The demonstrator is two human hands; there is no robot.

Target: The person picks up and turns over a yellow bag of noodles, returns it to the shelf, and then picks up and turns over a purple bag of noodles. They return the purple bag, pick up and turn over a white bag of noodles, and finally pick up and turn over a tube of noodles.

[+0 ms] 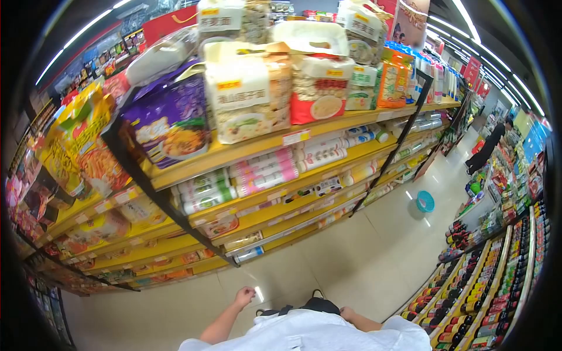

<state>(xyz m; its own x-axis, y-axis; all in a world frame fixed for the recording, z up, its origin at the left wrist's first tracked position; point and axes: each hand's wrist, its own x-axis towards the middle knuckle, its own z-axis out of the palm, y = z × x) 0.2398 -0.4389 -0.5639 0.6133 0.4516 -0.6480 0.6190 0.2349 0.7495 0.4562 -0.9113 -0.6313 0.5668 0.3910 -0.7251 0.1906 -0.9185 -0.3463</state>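
the left hand [244, 296] is held out from the body above the pale tiled floor [293, 263], fingers loosely curled and partly open, with nothing seen in its hold. the right hand [348, 315] is close by the waist, beside dark clothing [321, 305], its fingers bent inward; i cannot tell whether it has hold of anything. between the two arms spreads a white shirt [310, 333].

ahead, apart from both hands, stands a long rack with yellow shelves and black posts [132, 161]. a blue-and-white cylindrical packet [249, 254] lies low on it, on the side facing the left hand. higher up lie pink-and-white wrapped bundles [266, 171], and on top stand a glossy purple plastic bag [170, 120], a cream bag with a bowl printed on it [246, 93] and a red-and-white bag [321, 88].

farther off, a round turquoise basket [425, 202] sits on the floor; to the right are tilted-looking rows of dark bottles [468, 292], and beyond, a person in black [490, 146].
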